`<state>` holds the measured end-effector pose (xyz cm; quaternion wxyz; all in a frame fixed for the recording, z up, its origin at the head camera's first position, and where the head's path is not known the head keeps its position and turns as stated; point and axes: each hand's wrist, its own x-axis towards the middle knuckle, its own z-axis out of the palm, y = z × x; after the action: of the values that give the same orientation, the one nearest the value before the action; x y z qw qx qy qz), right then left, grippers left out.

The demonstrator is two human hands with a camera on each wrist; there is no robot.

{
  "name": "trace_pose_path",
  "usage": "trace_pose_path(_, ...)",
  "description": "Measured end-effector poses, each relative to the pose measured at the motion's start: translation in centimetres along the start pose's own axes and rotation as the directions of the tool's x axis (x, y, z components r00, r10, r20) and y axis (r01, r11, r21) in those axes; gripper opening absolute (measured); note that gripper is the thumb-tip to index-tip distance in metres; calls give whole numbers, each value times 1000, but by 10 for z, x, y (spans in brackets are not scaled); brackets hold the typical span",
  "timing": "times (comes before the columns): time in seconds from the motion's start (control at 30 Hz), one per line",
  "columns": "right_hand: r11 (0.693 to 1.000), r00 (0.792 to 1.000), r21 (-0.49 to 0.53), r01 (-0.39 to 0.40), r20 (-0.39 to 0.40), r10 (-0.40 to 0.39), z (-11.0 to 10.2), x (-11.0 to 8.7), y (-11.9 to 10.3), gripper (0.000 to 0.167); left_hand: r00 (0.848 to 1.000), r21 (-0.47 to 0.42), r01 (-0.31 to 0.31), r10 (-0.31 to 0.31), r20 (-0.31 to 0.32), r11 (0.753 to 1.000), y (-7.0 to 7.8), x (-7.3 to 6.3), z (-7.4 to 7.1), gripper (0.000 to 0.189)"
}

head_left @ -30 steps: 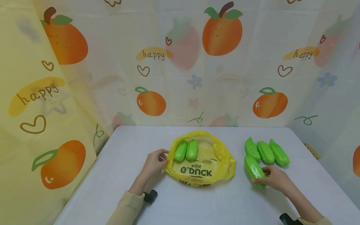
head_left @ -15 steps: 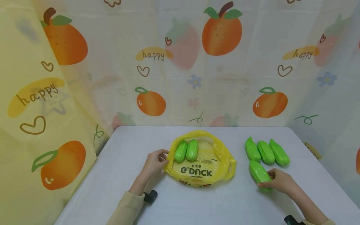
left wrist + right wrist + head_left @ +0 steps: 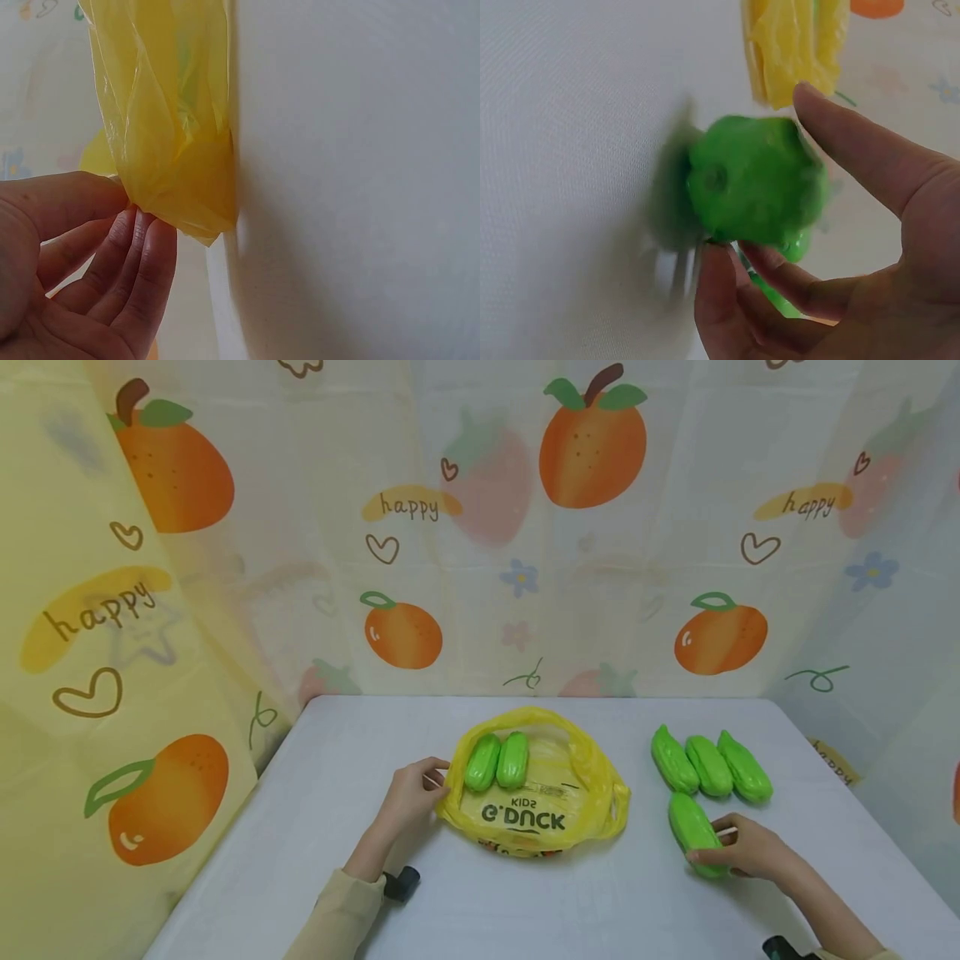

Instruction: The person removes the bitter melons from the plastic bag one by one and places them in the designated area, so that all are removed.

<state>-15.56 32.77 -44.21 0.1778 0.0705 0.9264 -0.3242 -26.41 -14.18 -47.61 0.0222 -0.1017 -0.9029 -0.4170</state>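
Head view: right hand (image 3: 750, 845) has thumb and fingers clamped on the held green piece (image 3: 697, 833), out at the near right part of the white table (image 3: 525, 910). Its far end sits just by the near end of the leftmost spare piece (image 3: 673, 758); can't tell if they touch. That spare makes a row with the middle spare piece (image 3: 708, 766) and the right spare piece (image 3: 745, 767).

Right wrist view adds the blunt end of the held piece, with a round dimple — head view doesn't show that. Thumb on one side, fingers on the other, shadow on the cloth alongside. Can't tell whether it touches the table. More green shows behind it, partly hidden.

Container: yellow bag (image 3: 591, 777), mouth spread wide, rim all round visible from the head. Holds two pieces side by side: left bagged piece (image 3: 482, 762) and right bagged piece (image 3: 513, 760), both against its left part. Dark lettering inside reads flipped.

Left hand (image 3: 414, 789) is at the bag's left edge. Left wrist view settles the grip — thumb and fingertips together, pinching thin film. Faint green shows through the plastic there.
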Motion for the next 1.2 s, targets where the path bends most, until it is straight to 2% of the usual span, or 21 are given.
trace_pose_path(0.23,988,995,141,-56,91,44,-3,3,6,86,1000,1,-8,8,5,1000,0,0,0,33)
trace_pose_path(0.4,983,989,166,-83,133,61,-4,4,7,90,1000,-6,3,-3,-1,1000,0,1,0,32)
trace_pose_path(0.6,979,980,176,-101,185,68,-8,3,9,88,1000,-1,-11,11,0,1000,-1,0,0,32)
trace_pose_path(1.2,980,983,176,-92,176,61,-11,3,12,88,1000,-5,13,-13,4,1000,2,0,-1,33)
